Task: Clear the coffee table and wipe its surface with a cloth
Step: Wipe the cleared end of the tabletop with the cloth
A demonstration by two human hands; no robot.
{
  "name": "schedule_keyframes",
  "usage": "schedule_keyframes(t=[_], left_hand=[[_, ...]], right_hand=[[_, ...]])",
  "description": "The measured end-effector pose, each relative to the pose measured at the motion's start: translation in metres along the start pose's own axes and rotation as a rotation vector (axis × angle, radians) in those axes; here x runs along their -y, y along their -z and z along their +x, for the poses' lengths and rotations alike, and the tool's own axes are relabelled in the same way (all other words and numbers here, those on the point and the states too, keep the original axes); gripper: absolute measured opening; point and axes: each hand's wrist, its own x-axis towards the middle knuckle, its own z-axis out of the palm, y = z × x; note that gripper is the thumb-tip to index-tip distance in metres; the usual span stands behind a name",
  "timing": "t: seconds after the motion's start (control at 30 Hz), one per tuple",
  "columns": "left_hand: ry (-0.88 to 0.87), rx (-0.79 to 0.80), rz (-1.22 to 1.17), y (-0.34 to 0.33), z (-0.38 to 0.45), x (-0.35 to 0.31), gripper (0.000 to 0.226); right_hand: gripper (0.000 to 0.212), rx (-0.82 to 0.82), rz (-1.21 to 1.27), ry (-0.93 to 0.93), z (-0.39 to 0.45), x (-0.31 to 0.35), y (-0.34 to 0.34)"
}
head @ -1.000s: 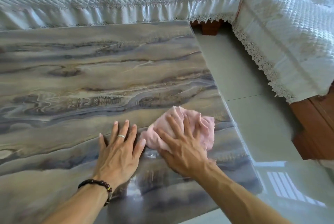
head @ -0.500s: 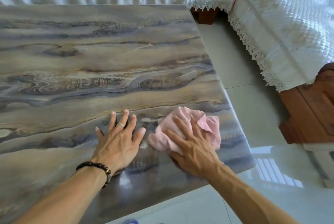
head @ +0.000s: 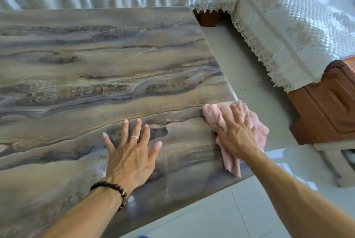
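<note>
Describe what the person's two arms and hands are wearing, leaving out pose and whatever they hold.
Both forearms are bare, with no sleeves in view. The left hand wears a plain silver-coloured ring on one finger, and a bracelet of dark round beads with a small metallic piece circles its wrist. The right hand shows no ring, watch or bracelet.

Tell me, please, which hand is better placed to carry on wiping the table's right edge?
The right hand: it already presses the crumpled pink cloth at the marbled grey-brown tabletop's right edge. The left hand only lies flat, bracing.
</note>
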Motion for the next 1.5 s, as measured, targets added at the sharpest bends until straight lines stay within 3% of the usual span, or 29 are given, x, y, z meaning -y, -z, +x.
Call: schedule_keyframes(t=[0.07,0.1,0.2,0.27,0.3,0.37,0.43,0.47,0.5,0.57,0.67,0.73,0.8,0.87,0.9,0.97,1.03,1.07,1.13,1.2,1.27,1.3,1.4,1.5], left_hand=[[-0.037,-0.004,0.026,-0.009,-0.004,-0.01,0.087],[-0.042,0.007,0.026,-0.015,-0.004,-0.012,0.09],[-0.033,0.006,0.003,-0.027,-0.005,-0.022,0.093],[-0.03,-0.002,0.01,-0.029,-0.007,-0.027,0.092],[-0.037,-0.009,0.019,-0.03,-0.009,-0.032,0.091],[-0.044,-0.024,0.024,-0.029,-0.014,-0.038,0.09],[-0.025,-0.022,0.005,-0.029,-0.02,-0.042,0.088],[-0.011,-0.016,-0.006,-0.031,-0.025,-0.041,0.089],[0.002,-0.015,-0.011,-0.032,-0.03,-0.04,0.091],[0.043,-0.028,-0.008,-0.032,-0.045,-0.03,0.091],[0.126,-0.017,-0.009,-0.031,-0.067,-0.009,0.087],[0.128,-0.017,-0.005,-0.032,-0.08,0.003,0.094],[0.134,-0.02,-0.033,-0.035,-0.088,0.011,0.096],[0.149,-0.012,-0.055,-0.041,-0.097,0.018,0.096],[0.153,-0.009,-0.056,-0.044,-0.1,0.019,0.096],[0.173,-0.01,-0.058,-0.05,-0.109,0.025,0.096],[0.186,0.003,-0.06,-0.054,-0.118,0.027,0.097],[0.18,0.002,-0.061,-0.056,-0.122,0.026,0.097],[0.156,-0.009,-0.055,-0.057,-0.126,0.023,0.096],[0.121,-0.028,-0.049,-0.057,-0.126,0.017,0.095],[0.104,-0.044,-0.052,-0.059,-0.124,0.012,0.094],[0.098,-0.04,-0.048,-0.06,-0.124,0.008,0.093],[0.094,-0.037,-0.017,-0.065,-0.123,-0.004,0.094],[0.06,-0.051,-0.036,-0.068,-0.116,-0.023,0.095]], right_hand=[[0.044,-0.036,-0.033,-0.109,0.013,0.02,0.004],[0.045,-0.039,-0.091,-0.038,0.009,0.039,-0.002],[0.051,-0.011,-0.179,0.441,-0.039,0.054,-0.033],[0.052,0.049,-0.216,0.532,-0.062,0.021,-0.022],[0.049,-0.002,-0.241,0.531,-0.062,0.0,-0.012],[0.041,-0.141,-0.183,0.364,-0.049,-0.023,0.001],[0.046,-0.056,-0.007,0.027,-0.028,-0.01,-0.001],[0.049,-0.013,0.035,-0.056,-0.025,0.01,-0.011],[0.05,0.008,0.003,-0.017,-0.029,0.033,-0.025],[0.05,0.035,-0.051,0.295,-0.06,0.074,-0.048],[0.05,0.09,-0.135,0.67,-0.098,0.058,-0.049],[0.051,0.06,-0.17,0.624,-0.082,0.03,-0.038],[0.047,0.051,-0.088,0.344,-0.053,0.04,-0.03],[0.048,0.054,0.009,0.126,-0.048,0.09,-0.037],[0.05,0.066,-0.007,0.164,-0.059,0.115,-0.043],[0.051,0.092,-0.025,0.456,-0.101,0.137,-0.063],[0.049,0.078,-0.105,0.719,-0.144,0.107,-0.069],[0.049,0.075,-0.142,0.766,-0.151,0.082,-0.066],[0.054,0.063,-0.227,0.719,-0.132,0.036,-0.057],[0.06,0.053,-0.24,0.483,-0.101,0.022,-0.045],[0.055,0.06,-0.147,0.268,-0.093,0.049,-0.048],[0.053,0.042,-0.136,0.276,-0.104,0.063,-0.055],[0.053,0.031,-0.096,0.55,-0.153,0.055,-0.074],[0.052,0.063,-0.127,0.505,-0.139,-0.018,-0.05]])
